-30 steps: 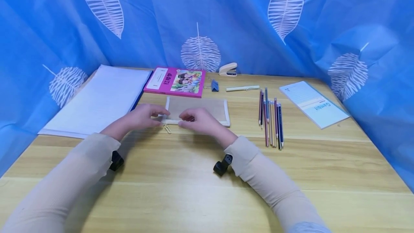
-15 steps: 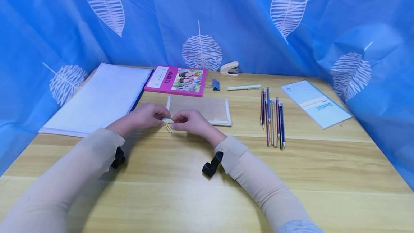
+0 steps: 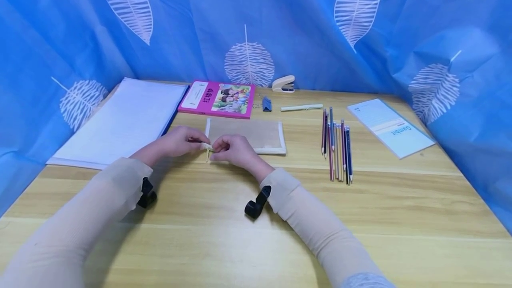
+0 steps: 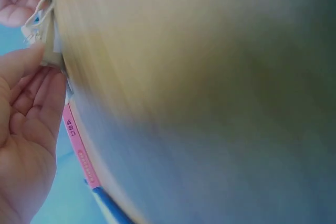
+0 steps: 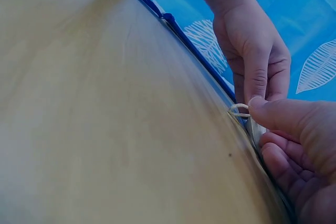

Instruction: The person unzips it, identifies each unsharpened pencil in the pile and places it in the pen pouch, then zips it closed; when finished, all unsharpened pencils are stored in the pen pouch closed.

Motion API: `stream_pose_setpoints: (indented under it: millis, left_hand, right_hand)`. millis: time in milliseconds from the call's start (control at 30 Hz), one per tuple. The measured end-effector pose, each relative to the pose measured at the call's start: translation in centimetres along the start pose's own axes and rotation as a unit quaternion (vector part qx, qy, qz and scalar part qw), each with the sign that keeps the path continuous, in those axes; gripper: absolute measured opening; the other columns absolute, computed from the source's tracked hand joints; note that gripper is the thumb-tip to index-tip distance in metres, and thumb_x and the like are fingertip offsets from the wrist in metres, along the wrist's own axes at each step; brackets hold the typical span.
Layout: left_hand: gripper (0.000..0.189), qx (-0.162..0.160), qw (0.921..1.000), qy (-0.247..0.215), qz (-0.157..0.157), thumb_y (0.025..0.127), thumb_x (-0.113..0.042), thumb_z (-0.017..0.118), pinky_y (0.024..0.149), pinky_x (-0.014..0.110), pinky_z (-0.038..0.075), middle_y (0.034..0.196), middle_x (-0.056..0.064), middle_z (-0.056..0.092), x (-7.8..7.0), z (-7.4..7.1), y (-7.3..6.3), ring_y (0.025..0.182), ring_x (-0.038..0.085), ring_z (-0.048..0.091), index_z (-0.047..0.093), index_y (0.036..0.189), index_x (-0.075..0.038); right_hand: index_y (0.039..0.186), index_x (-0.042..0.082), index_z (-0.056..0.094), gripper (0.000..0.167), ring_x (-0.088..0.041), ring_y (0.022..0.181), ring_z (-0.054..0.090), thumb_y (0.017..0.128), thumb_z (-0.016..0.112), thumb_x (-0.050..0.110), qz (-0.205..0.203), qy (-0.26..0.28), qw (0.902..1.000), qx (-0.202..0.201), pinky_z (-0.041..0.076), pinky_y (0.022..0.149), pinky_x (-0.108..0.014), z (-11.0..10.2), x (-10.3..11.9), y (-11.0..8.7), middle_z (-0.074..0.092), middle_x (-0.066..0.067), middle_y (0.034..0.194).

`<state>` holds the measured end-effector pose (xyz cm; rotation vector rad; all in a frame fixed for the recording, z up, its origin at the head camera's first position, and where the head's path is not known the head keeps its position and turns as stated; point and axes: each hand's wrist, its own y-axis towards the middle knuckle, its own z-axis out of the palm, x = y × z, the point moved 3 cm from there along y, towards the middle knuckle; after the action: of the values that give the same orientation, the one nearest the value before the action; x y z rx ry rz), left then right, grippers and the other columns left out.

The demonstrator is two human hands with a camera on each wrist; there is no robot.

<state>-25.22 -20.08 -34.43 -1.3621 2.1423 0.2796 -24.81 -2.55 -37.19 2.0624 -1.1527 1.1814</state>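
Your left hand (image 3: 181,141) pinches the near left corner of the beige, white-edged pouch (image 3: 252,131), which lies on the wood-grain table (image 3: 216,252) on your side of the pink book (image 3: 200,97). Your right hand (image 3: 238,151) bends its fingers beside the pouch's cord loop (image 3: 207,156) (whether they pinch it, you cannot tell).

Head view looked forward and down over the desk (image 3: 216,243), farthest back, reaching the blue curtain (image 3: 192,21). Left wrist view sat low, close, turned sideways, facing the pink book (image 3: 218,99). Right wrist view, also close, tilted, faced left. All three shared left hand (image 3: 176,141), right hand (image 3: 238,150), cord loop (image 5: 240,106).
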Motion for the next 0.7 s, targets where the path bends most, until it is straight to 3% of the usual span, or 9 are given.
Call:
stream_pose_setpoints:
  millis: [267,367,700]
  left_hand:
    - [0.018,-0.016,0.9986,-0.021,-0.046,0.091,-0.011,0.056,0.085,0.041,0.04,0.111,0.01,0.066,0.1,0.0,0.2,0.099,0.025,0.054,0.07,0.103,-0.011]
    - [0.018,-0.02,0.9983,-0.025,-0.049,0.092,-0.011,0.056,0.082,0.038,0.039,0.109,0.011,0.067,-0.1,0.1,0.3,0.095,0.025,0.054,0.07,0.103,-0.009]
    - [0.021,-0.036,0.9975,-0.03,-0.052,0.094,-0.01,0.053,0.096,0.049,0.038,0.113,0.017,0.064,0.0,0.1,0.3,0.111,0.033,0.053,0.068,0.107,-0.003]
  right_hand:
    - [0.083,0.011,0.067,0.023,-0.009,0.07,0.056,0.07,0.081,0.025,0.007,-0.017,0.9989,-0.044,0.046,0.063,-0.018,0.2,0.5,0.0,0.064,0.002,0.077]
    - [0.081,0.012,0.063,0.027,-0.009,0.068,0.054,0.068,0.082,0.028,0.012,-0.036,0.9974,-0.062,0.044,0.061,-0.018,0.4,0.7,0.1,0.062,0.002,0.073]
    - [0.079,0.014,0.056,0.032,-0.01,0.062,0.049,0.069,0.082,0.029,0.046,-0.097,0.9904,-0.088,0.04,0.056,-0.02,1.1,1.3,0.3,0.056,0.002,0.068]
